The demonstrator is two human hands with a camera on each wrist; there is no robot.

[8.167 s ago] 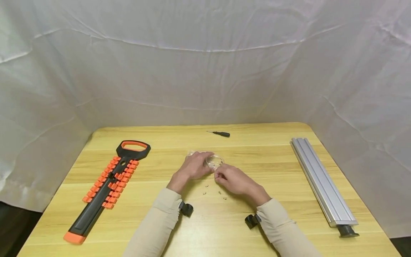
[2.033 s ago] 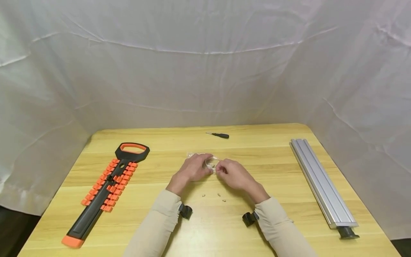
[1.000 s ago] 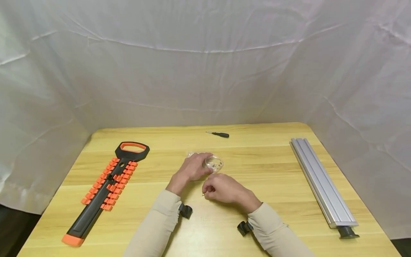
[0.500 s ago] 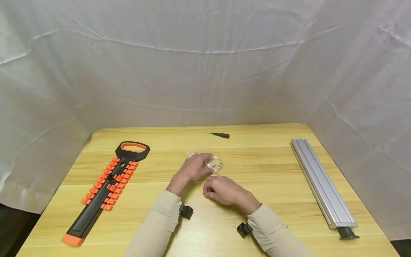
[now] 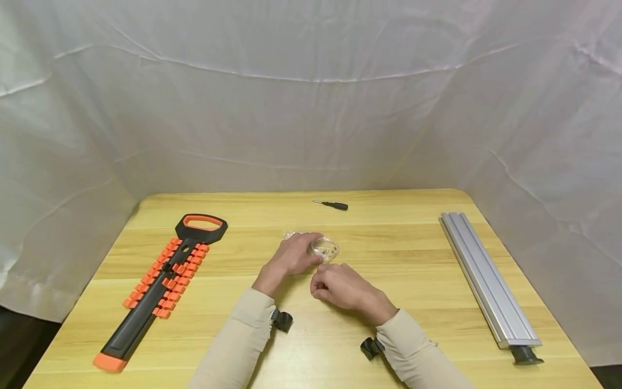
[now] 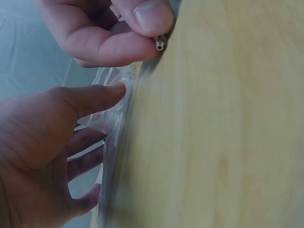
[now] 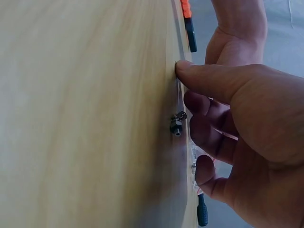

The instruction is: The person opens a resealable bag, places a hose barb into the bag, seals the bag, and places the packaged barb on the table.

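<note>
- Small metal screws are the pieces being handled: the right hand pinches one between thumb and fingers, just above the wooden table.
- Clear plastic bag holding more screws lies just beyond the right hand, at the middle of the table.
- Left hand rests on the bag, its fingers fairly straight, pressing the plastic flat; the two hands almost touch.
- Orange and black socket rail lies far left.
- Aluminium rail lies far right.
- Small black screwdriver lies near the back edge.
</note>
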